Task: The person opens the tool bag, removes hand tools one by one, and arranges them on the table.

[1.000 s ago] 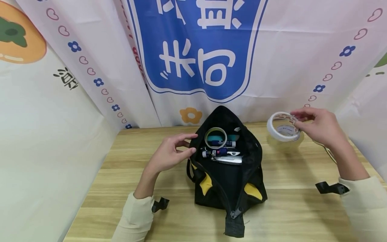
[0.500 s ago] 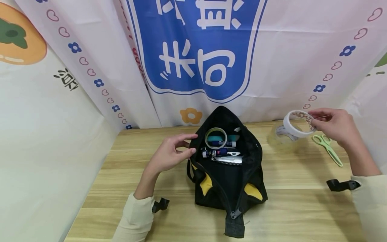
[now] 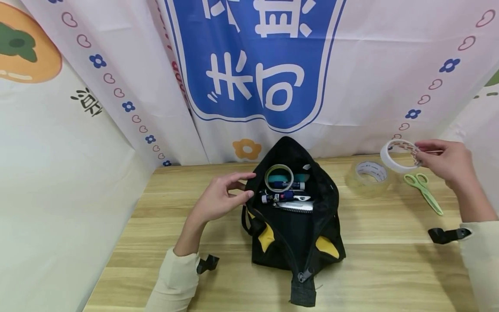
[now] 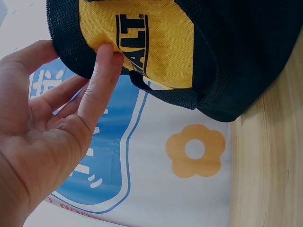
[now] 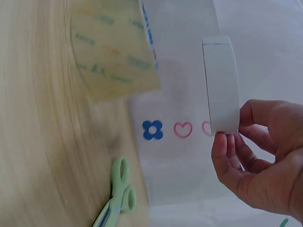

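Observation:
My right hand [image 3: 448, 162] pinches a roll of white tape [image 3: 394, 166] by its edge, raised at the back right. The right wrist view shows the white roll [image 5: 221, 85] edge-on between thumb and fingers. Beside it a wide roll of clear tape [image 3: 364, 184] stands on the table, and green scissors [image 3: 422, 190] lie close to it. My left hand [image 3: 220, 197] holds the left rim of an open black and yellow bag [image 3: 298, 236]. In the left wrist view its fingertips press a yellow panel [image 4: 170, 52] while another finger goes behind the rim.
Inside the bag are a narrow tape roll [image 3: 266, 178], dark blue glue sticks [image 3: 282, 197] and a silver toothed tool [image 3: 298, 207]. A printed cloth [image 3: 358, 86] hangs behind the wooden table [image 3: 156, 242]. The bag's zipper pull [image 3: 305, 274] points to the front.
My right hand has carried the white tape roll to the right, away from above the clear roll. The scissors and the clear roll have come into fuller view. My left hand stays on the bag.

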The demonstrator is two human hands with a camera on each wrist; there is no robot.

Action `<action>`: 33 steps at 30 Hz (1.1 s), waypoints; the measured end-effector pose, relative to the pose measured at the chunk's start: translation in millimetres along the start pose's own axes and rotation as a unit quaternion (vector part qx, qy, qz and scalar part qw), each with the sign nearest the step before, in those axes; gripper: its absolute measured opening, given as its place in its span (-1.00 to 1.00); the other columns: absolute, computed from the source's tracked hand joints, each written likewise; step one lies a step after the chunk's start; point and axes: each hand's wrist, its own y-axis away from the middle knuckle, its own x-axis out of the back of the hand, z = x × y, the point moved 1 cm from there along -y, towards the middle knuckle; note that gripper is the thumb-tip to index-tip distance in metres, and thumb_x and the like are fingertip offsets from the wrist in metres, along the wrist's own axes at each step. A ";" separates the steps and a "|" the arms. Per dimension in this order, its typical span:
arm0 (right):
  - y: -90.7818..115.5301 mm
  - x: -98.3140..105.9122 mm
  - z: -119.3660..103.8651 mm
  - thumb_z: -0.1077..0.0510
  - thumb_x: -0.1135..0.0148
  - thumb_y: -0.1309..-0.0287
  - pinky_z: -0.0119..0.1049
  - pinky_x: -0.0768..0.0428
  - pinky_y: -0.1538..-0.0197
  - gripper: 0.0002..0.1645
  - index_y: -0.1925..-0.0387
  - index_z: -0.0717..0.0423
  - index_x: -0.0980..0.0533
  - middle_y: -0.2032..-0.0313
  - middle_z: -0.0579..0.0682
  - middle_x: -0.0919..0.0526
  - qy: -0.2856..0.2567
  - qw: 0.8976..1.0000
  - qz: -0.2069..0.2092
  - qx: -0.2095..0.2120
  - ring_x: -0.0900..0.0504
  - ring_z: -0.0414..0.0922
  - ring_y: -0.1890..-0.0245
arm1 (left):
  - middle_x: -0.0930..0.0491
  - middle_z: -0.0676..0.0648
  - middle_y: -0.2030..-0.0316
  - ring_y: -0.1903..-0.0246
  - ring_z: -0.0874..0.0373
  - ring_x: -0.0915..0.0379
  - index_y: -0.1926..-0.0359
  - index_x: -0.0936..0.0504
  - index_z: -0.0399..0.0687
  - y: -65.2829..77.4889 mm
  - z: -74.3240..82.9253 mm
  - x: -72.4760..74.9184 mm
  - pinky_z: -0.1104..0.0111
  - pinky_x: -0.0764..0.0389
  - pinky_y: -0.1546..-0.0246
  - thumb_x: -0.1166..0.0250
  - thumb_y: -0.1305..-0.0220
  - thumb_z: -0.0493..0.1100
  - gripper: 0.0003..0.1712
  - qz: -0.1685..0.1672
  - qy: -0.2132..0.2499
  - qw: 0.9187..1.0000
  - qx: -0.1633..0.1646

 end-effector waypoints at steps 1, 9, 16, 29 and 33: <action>-1.4 0.9 2.5 0.11 -0.22 -0.51 -0.63 -0.67 0.35 -0.41 -0.33 0.50 -0.49 0.51 -0.79 -0.42 -0.004 1.000 0.002 -0.005 -0.54 -0.65 0.47 | -0.59 -0.18 -0.40 -0.08 -0.10 -0.76 -0.41 -0.62 -0.09 0.0 -0.1 0.0 0.39 -0.66 0.41 -0.40 -0.47 -0.20 -0.47 0.000 0.000 1.000 0.000; -9.3 4.4 21.9 0.07 -0.26 -0.50 -0.62 -0.70 0.31 -0.58 -0.20 0.27 -0.56 0.54 -0.76 -0.48 -0.059 0.996 0.012 -0.061 -0.59 -0.65 0.49 | -0.60 -0.17 -0.40 -0.07 -0.09 -0.76 -0.40 -0.62 -0.08 -1.4 -1.6 0.0 0.39 -0.70 0.37 -0.40 -0.48 -0.20 -0.48 0.001 -0.004 1.000 -0.001; -11.7 -3.6 37.5 0.09 -0.26 -0.48 -0.58 -0.70 0.36 -0.50 -0.20 0.43 -0.54 0.57 -0.71 -0.48 -0.056 0.995 0.006 -0.082 -0.58 -0.60 0.52 | -0.60 -0.18 -0.40 -0.08 -0.10 -0.76 -0.41 -0.62 -0.09 -0.7 0.0 -0.6 0.39 -0.69 0.38 -0.40 -0.48 -0.21 -0.48 0.000 -0.001 1.000 -0.001; -12.7 -15.9 42.4 0.06 -0.17 -0.48 -0.49 -0.62 0.48 -0.37 -0.30 0.52 -0.50 0.60 -0.69 -0.41 0.031 0.997 0.002 -0.074 -0.50 -0.57 0.57 | -0.60 -0.19 -0.39 -0.07 -0.09 -0.76 -0.41 -0.62 -0.08 0.6 0.1 -0.8 0.39 -0.69 0.37 -0.40 -0.47 -0.20 -0.47 0.001 0.001 1.000 0.001; -13.1 -21.5 43.6 0.09 -0.21 -0.44 -0.48 -0.61 0.47 -0.41 -0.26 0.51 -0.54 0.56 -0.61 -0.49 0.040 0.997 -0.006 -0.071 -0.50 -0.53 0.54 | -0.60 -0.18 -0.39 -0.07 -0.09 -0.76 -0.40 -0.62 -0.09 0.4 -0.5 -0.4 0.39 -0.71 0.34 -0.40 -0.47 -0.21 -0.48 0.001 0.000 1.000 -0.001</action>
